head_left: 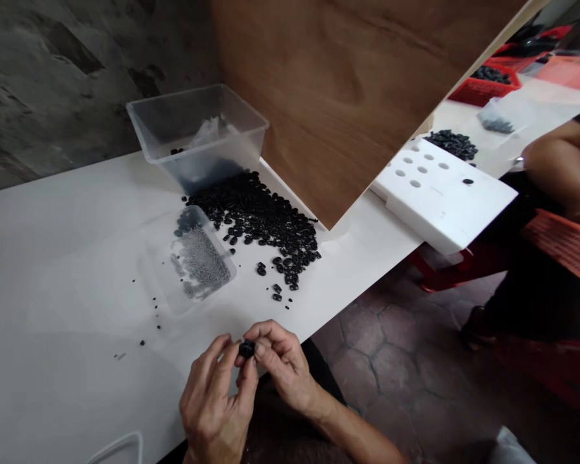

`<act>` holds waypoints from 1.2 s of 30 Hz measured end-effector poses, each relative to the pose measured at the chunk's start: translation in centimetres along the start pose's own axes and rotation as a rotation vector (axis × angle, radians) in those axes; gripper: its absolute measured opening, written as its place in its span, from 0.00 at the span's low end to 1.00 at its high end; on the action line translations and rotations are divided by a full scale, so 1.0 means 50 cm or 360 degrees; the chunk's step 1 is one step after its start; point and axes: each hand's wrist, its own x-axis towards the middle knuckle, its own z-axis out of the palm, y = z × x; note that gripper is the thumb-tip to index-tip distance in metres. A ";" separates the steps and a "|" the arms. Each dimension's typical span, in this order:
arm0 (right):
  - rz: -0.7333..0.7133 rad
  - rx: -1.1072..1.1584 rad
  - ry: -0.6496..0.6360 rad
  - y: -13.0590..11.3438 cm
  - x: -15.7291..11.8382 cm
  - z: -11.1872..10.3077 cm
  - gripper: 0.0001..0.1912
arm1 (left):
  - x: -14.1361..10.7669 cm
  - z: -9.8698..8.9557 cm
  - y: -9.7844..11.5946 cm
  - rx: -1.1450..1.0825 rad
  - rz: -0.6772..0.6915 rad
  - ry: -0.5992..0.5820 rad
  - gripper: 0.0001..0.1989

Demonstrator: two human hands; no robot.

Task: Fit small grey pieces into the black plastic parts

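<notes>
Between the fingertips of both hands, a small black plastic part (pixel 247 348) is held just off the front edge of the white table. My left hand (pixel 217 393) pinches it from the left between thumb and fingers. From the right, the thumb and forefinger of my right hand (pixel 283 364) close on it too. Beyond the hands lies a loose heap of small black parts (pixel 256 209). To its left a shallow clear tray (pixel 174 309) holds many thin metal pins (pixel 205 258) and some dark pieces at its far end.
A large clear bin (pixel 207 154) stands behind the heap. An upright wooden board (pixel 338 109) divides the table. Right of it are a white foam block with holes (pixel 454 206), a red basket of black parts (pixel 483 84) and a seated person's arm (pixel 555 167). A white cable (pixel 125 439) lies front left.
</notes>
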 end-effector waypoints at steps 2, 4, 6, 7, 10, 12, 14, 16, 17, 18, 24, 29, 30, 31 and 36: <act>-0.0008 -0.0070 0.0013 -0.002 -0.001 -0.001 0.09 | -0.003 0.001 0.000 -0.0014 -0.0010 -0.0008 0.10; -0.0004 -0.0184 0.0031 -0.003 -0.001 -0.004 0.09 | -0.006 0.002 -0.001 -0.0086 -0.0028 -0.0023 0.10; 0.0041 -0.0236 0.0063 -0.001 0.000 -0.008 0.09 | -0.009 -0.001 -0.005 -0.0274 -0.0091 -0.0104 0.09; 0.0079 -0.0202 0.0075 0.002 0.002 -0.010 0.10 | -0.011 -0.003 -0.011 -0.0381 -0.0140 -0.0167 0.09; 0.0243 0.0106 0.0125 0.010 0.011 -0.016 0.12 | -0.013 -0.018 -0.047 -0.0451 -0.0367 -0.0217 0.09; 0.0360 0.0334 0.0182 0.010 0.020 -0.018 0.13 | -0.013 -0.038 -0.087 -0.0264 -0.0573 -0.0008 0.10; 0.0444 0.0426 0.0221 0.004 0.033 -0.020 0.14 | -0.014 -0.065 -0.135 -0.0042 -0.0740 0.0262 0.11; 0.0453 0.0295 0.0194 -0.006 0.050 -0.022 0.15 | -0.024 -0.099 -0.184 0.0236 -0.0789 0.0414 0.15; 0.0419 0.0127 0.0165 -0.012 0.061 -0.022 0.14 | -0.034 -0.117 -0.206 0.0382 -0.0782 0.0417 0.17; 0.0355 -0.0106 0.0130 -0.017 0.075 -0.021 0.11 | -0.047 -0.134 -0.226 0.0500 -0.0782 0.0368 0.18; -0.0020 -0.1777 -0.0181 -0.015 0.175 0.012 0.22 | -0.125 -0.197 -0.266 0.0756 -0.0783 0.0189 0.20; 0.0022 -0.2024 -0.0305 0.026 0.179 0.054 0.15 | -0.096 -0.176 -0.235 0.0548 -0.0713 0.0374 0.26; 0.0028 -0.2032 -0.0335 0.034 0.167 0.060 0.15 | -0.085 -0.163 -0.229 0.0472 -0.0686 0.0387 0.25; 0.0030 -0.2034 -0.0376 0.039 0.152 0.066 0.16 | -0.073 -0.148 -0.225 0.0392 -0.0682 0.0383 0.25; 0.0100 -0.1865 -0.0571 0.032 0.064 0.074 0.21 | -0.041 -0.085 -0.217 0.0041 -0.0784 0.0190 0.26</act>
